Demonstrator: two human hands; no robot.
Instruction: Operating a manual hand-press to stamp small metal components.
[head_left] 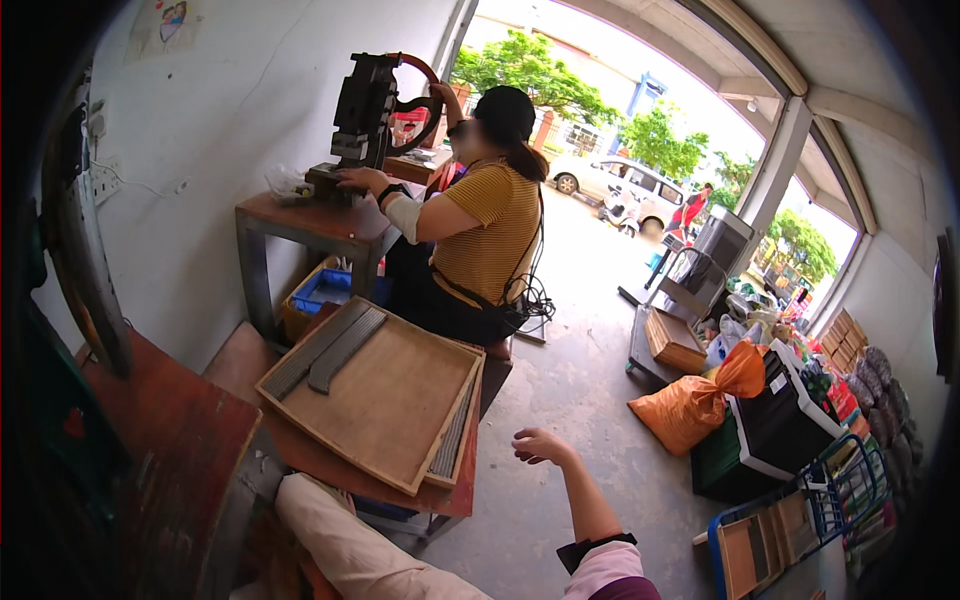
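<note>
My right hand (540,445) hangs in the air with loosely curled fingers and holds nothing. It is just right of a shallow wooden tray (385,400) that lies on a low red-brown table (330,465). Grey ridged strips (335,350) lie along the tray's far-left edge, and another strip (452,440) lies along its right edge. My left hand is not in view; a beige cloth-covered limb (350,545) lies below the tray. Across from me a seated person in a yellow striped top (485,235) works a black hand press (365,110), one hand on its base, the other on its red lever.
The press stands on a brown metal-legged table (310,225) with a blue crate (325,290) beneath. At the right are an orange sack (690,405), a black and white box (785,420), a blue wire basket (830,495) and stacked wooden trays (672,340). Bare concrete floor (580,380) runs to the open doorway.
</note>
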